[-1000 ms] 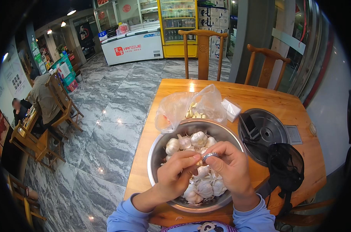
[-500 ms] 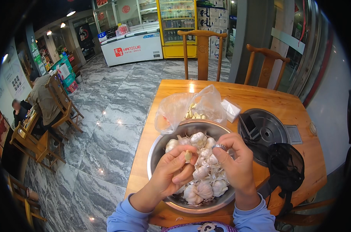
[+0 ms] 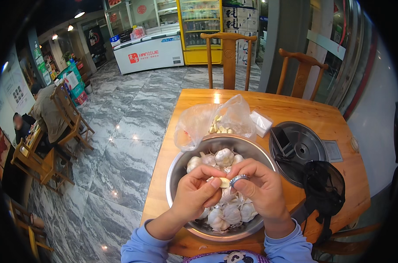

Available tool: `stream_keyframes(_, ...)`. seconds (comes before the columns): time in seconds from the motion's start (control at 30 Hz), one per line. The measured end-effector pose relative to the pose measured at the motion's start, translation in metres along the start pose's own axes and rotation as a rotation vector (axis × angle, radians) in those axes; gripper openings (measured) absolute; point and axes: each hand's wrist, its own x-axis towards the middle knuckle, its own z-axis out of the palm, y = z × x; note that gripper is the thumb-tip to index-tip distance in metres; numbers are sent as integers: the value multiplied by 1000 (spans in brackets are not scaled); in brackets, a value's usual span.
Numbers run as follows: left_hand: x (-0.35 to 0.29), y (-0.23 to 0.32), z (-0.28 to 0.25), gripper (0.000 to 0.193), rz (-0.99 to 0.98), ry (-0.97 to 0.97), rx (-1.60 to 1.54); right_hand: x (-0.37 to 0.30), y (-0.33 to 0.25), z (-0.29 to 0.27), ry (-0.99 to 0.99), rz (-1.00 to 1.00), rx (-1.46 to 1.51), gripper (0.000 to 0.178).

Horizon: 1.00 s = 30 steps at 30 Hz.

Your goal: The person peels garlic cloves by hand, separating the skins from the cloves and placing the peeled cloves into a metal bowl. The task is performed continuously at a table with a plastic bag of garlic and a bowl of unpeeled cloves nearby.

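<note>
Between thumb and fingers, my left hand [image 3: 196, 193] pinches a pale garlic clove [image 3: 225, 182]. A crimped metal bottle cap [image 3: 239, 179] is gripped in my right hand [image 3: 261, 188], its edge up against the clove's end. Both hands meet over a wide steel bowl [image 3: 176, 172]. Whole garlic bulbs [image 3: 218, 219] and loose papery skins fill the bowl. Just behind it a clear plastic bag [image 3: 194, 127] lies opened, with several peeled cloves [image 3: 220, 129] in it.
The wooden table [image 3: 164, 193] also bears a white tissue pack [image 3: 261, 123], a round black cooker plate [image 3: 302, 149] and a black mesh bag [image 3: 323, 188] at right. Two wooden chairs [image 3: 229, 61] stand beyond. People sit at another table at far left.
My hands have come together over the bowl. The bottle cap has moved left to the clove, and the clove is now turned sideways toward it.
</note>
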Motion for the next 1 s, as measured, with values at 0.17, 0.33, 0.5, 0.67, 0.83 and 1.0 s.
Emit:
stream_keyframes(0.17,-1,-2,-1,13,65,-26,20,-1,1,0,42,12,-52,17)
stream_keyframes(0.33,0,-5,-2,14,130,-58,13,-3,5,0,80,-1,-58,18)
stream_keyframes(0.5,1,-6,-4,14,149,-88,28,-4,6,-1,86,57,-2,18)
stream_keyframes(0.67,2,-3,-4,15,67,-92,-28,-6,7,3,97,34,-8,16)
stream_keyframes(0.83,4,0,-7,18,-88,-55,-183,-4,12,4,73,-171,-263,13)
stream_keyframes(1.0,6,2,-8,19,-195,-206,-341,-3,14,1,158,-316,-351,13)
